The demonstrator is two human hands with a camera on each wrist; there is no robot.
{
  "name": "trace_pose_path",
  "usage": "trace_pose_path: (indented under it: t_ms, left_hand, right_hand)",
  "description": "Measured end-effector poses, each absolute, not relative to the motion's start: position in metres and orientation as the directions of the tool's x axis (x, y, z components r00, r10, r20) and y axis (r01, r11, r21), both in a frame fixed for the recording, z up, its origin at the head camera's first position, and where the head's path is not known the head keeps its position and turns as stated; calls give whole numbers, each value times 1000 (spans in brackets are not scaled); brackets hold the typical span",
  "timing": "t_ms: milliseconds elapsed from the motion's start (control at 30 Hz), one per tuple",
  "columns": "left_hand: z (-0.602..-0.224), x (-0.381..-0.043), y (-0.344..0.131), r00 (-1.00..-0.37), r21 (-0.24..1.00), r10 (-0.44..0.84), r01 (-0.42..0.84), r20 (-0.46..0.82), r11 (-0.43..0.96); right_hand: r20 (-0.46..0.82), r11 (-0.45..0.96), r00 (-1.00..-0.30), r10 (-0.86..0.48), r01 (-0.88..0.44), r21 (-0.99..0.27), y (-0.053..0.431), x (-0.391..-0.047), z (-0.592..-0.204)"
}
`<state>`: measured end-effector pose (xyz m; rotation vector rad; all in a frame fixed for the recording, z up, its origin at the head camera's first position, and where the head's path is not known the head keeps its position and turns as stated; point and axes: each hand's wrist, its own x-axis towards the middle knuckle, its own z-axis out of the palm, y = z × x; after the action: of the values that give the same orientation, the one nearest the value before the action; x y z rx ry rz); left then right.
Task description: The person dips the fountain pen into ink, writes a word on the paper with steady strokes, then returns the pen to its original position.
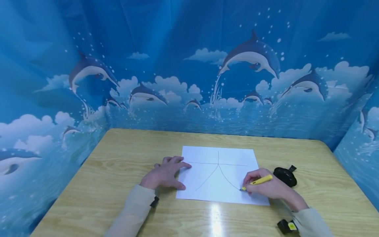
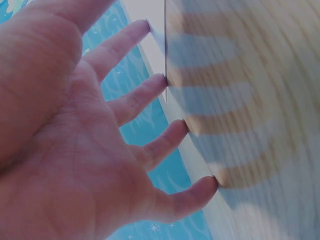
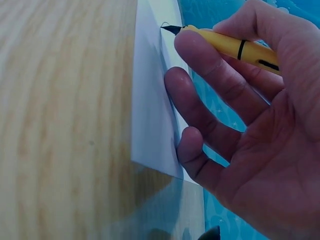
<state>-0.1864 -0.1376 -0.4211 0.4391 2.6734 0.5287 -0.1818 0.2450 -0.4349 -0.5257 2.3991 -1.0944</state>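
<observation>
A white sheet of paper [image 1: 207,194] lies on the wooden table. Thin dark lines on it show one vertical, one horizontal and two slanting down from their crossing, the right one curved. My right hand [image 1: 263,186] pinches a yellow fountain pen [image 1: 262,180] between thumb and fingers. Its black nib [image 3: 171,29] meets the paper at the lower end of the curved line. At the paper's left edge my left hand [image 1: 165,172] is spread, fingers extended. In the left wrist view, fingertips of the left hand [image 2: 100,150] touch the surface at the paper's edge and on the wood.
A black rounded object with a short tab [image 1: 285,176] sits just beyond my right hand. By the right cuff is a small black device with a yellow patch [image 1: 287,226]. Behind the wooden table [image 1: 133,144] hangs a blue dolphin-print curtain [image 1: 177,65], wrapping round both sides.
</observation>
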Motion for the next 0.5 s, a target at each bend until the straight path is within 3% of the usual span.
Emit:
trace_pose_path:
  t_ms: [500]
  left_hand:
    - [-421,-186,-137,-883,407,364,228,-296,885]
  right_hand:
    - [-252,614,-813,-525,-158,-773,252,-181,-434]
